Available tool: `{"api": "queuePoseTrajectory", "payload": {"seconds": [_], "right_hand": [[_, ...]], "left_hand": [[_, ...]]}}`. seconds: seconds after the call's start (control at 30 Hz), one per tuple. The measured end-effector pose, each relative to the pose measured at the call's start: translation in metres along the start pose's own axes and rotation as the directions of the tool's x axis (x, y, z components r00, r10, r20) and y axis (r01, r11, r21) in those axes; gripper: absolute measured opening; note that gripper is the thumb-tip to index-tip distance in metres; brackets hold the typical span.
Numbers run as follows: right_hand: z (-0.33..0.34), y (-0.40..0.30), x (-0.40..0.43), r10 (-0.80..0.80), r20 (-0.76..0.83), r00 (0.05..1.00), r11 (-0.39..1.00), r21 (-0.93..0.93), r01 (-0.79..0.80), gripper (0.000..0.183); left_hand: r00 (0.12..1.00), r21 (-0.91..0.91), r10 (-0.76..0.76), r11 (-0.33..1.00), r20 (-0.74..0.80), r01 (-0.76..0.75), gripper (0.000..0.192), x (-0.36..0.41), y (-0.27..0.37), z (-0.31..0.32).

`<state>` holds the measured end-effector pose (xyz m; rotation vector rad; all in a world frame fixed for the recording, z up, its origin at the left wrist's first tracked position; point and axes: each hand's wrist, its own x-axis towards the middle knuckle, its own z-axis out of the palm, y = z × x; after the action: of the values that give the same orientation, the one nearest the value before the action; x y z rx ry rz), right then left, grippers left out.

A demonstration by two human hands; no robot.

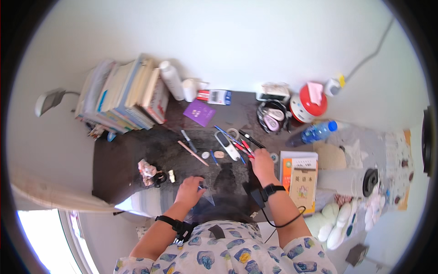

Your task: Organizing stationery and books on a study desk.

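My left hand (189,192) is at the near edge of the dark desk, its fingers on a clear plastic triangular ruler (209,198). My right hand (263,165) reaches forward over the desk. Its fingertips meet the ends of red pens (245,146); whether they grip one is unclear. Just left of these pens lies a white handheld device with a dark screen (226,144). A black pen (252,138), a blue striped pencil (224,131) and a roll of tape (233,133) are close by. Farther left are a pink pencil (192,152), a grey pen (189,141) and an eraser (219,154).
Books (126,89) stand at the back left beside a white bottle (171,80). A purple card (199,113) lies near the wall. Rightward are a black round basket (273,116), a red-lidded container (310,102), a blue-capped water bottle (316,132) and stacked notebooks (303,186). A hair scrunchie (147,171) lies left.
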<state>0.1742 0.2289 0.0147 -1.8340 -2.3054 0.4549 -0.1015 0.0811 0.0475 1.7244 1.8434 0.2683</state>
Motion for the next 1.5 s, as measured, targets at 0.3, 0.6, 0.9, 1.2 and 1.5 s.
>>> {"api": "queuePoseTrajectory", "payload": {"seconds": [0.3, 0.6, 0.9, 1.2, 1.5], "right_hand": [[-0.051, -0.063, -0.081, -0.238, 0.356, 0.904, 0.813, 0.583, -0.015, 0.02], [-0.075, -0.174, -0.079, -0.298, 0.467, 0.833, 0.528, 0.807, -0.263, 0.022], [-0.006, -0.34, -0.086, -0.421, 0.127, 0.898, 0.707, 0.666, 0.238, 0.043], [-0.007, -0.315, -0.118, -0.077, 0.304, 0.949, 0.837, 0.537, -0.104, 0.041], [-0.007, -0.331, -0.149, 0.023, 0.393, 0.919, 0.815, 0.526, -0.245, 0.048]], "left_hand": [[0.78, 0.3, 0.574, 0.812, -0.249, -0.502, 0.055, -0.023, 0.075, -0.064], [0.84, 0.146, 0.522, 0.852, -0.148, -0.503, 0.051, -0.059, -0.003, -0.097], [0.793, -0.283, 0.528, 0.744, -0.304, -0.605, 0.021, -0.075, -0.132, -0.139], [0.709, -0.601, -0.262, 0.749, -0.655, -0.279, 0.023, -0.041, -0.299, -0.316], [0.78, -0.781, -0.151, 0.296, -0.607, -0.55, 0.02, 0.084, -0.364, -0.422]]}}
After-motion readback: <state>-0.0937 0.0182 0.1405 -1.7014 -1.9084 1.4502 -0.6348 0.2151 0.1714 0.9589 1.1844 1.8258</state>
